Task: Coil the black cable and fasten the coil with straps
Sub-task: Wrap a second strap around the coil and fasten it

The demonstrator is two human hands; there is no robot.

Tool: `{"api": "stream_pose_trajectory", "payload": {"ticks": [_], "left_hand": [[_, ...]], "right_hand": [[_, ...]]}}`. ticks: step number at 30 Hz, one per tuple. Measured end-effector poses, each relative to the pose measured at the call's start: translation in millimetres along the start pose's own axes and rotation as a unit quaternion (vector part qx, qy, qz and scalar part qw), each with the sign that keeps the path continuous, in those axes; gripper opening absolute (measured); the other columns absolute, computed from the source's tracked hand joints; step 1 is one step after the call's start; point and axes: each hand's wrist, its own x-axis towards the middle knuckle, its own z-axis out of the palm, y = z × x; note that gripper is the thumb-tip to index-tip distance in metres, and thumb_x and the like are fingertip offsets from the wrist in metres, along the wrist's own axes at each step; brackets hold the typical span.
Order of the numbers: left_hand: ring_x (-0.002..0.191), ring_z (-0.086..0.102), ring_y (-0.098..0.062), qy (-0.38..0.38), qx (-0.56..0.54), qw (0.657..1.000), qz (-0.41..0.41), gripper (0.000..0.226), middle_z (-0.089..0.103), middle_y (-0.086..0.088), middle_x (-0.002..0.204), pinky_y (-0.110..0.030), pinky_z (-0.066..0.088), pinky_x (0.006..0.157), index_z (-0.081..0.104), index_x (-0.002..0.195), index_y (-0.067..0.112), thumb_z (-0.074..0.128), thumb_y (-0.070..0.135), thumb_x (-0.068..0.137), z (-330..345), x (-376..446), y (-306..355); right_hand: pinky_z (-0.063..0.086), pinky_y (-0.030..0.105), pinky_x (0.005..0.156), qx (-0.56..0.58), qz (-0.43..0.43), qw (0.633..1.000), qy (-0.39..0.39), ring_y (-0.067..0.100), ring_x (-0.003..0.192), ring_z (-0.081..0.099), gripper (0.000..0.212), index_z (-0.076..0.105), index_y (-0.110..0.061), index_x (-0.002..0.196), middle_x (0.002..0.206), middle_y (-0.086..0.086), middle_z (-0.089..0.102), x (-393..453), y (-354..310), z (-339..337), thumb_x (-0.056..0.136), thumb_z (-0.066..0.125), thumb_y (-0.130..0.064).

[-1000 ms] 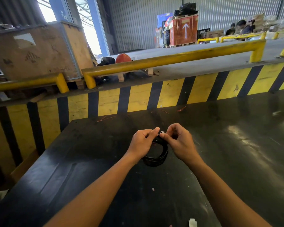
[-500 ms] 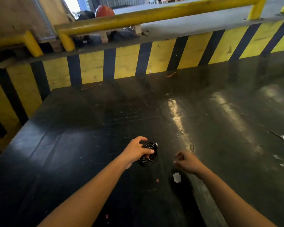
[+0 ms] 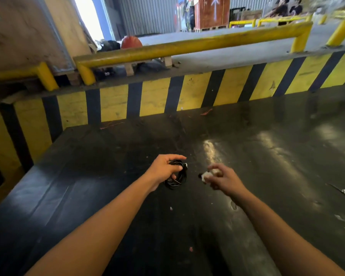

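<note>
— What's in each grip?
— The left hand (image 3: 162, 169) clasps the coiled black cable (image 3: 177, 174) just above the dark surface (image 3: 108, 176); the right hand (image 3: 223, 179), close beside, pinches a small white piece (image 3: 206, 175).

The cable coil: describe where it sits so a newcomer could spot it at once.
Find the black tabletop below the yellow-and-black striped wall. Near its middle, the left hand grips a small coil of black cable. It is the only looped bundle there; the right hand beside it pinches only a small whitish piece.
</note>
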Motion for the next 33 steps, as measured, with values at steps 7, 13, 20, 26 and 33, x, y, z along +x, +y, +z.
{"api": "stream_pose_trajectory", "payload": {"ticks": [7, 13, 20, 26, 33], "left_hand": [[0.055, 0.049, -0.009, -0.004, -0.042, 0.996, 0.073, 0.029, 0.061, 0.000, 0.073, -0.022, 0.042, 0.058, 0.073, 0.099, 0.017, 0.055, 0.039, 0.092, -25.4, 6.8, 84.5], [0.052, 0.050, -0.008, -0.008, -0.053, 0.990, 0.132, 0.021, 0.061, -0.001, 0.073, -0.023, 0.044, 0.059, 0.070, 0.102, 0.012, 0.058, 0.026, 0.092, -34.1, 8.8, 108.1], [0.049, 0.047, -0.009, -0.008, -0.069, 0.988, 0.138, 0.019, 0.059, -0.001, 0.070, -0.020, 0.041, 0.055, 0.069, 0.098, 0.009, 0.056, 0.023, 0.093, -32.3, 8.1, 117.9], [0.054, 0.048, -0.012, 0.019, -0.101, 0.982, 0.157, 0.025, 0.061, -0.008, 0.077, -0.018, 0.041, 0.050, 0.070, 0.099, 0.006, 0.053, 0.024, 0.094, -30.3, 11.8, 120.9], [0.048, 0.047, -0.011, 0.018, -0.105, 0.978, 0.181, 0.027, 0.058, -0.005, 0.071, -0.018, 0.040, 0.048, 0.069, 0.097, 0.005, 0.050, 0.025, 0.096, -33.1, 9.3, 126.5]], "right_hand": [[0.048, 0.021, 0.054, 0.037, -0.151, 0.988, -0.022, 0.009, 0.058, 0.058, 0.012, 0.066, -0.015, 0.099, 0.073, 0.004, 0.064, 15.3, -144.2, -31.2, 0.087, 0.064, -0.016], [0.047, 0.024, 0.057, -0.029, -0.203, 0.979, -0.019, 0.014, 0.064, 0.057, 0.016, 0.064, -0.016, 0.102, 0.082, 0.011, 0.067, 18.7, -173.1, -32.1, 0.087, 0.064, -0.019], [0.049, 0.020, 0.062, -0.124, -0.234, 0.964, 0.006, 0.008, 0.071, 0.064, 0.023, 0.060, -0.021, 0.107, 0.085, 0.001, 0.068, 22.2, -178.8, -37.5, 0.085, 0.066, -0.027], [0.045, 0.013, 0.068, -0.268, -0.351, 0.891, 0.106, 0.006, 0.084, 0.058, 0.029, 0.067, -0.021, 0.105, 0.100, -0.010, 0.058, 17.6, -181.9, -27.6, 0.080, 0.070, -0.035], [0.048, 0.014, 0.080, -0.272, -0.392, 0.876, 0.072, 0.003, 0.090, 0.059, 0.022, 0.071, -0.018, 0.106, 0.100, -0.007, 0.066, 12.3, -190.8, -30.9, 0.086, 0.064, -0.023]]}}
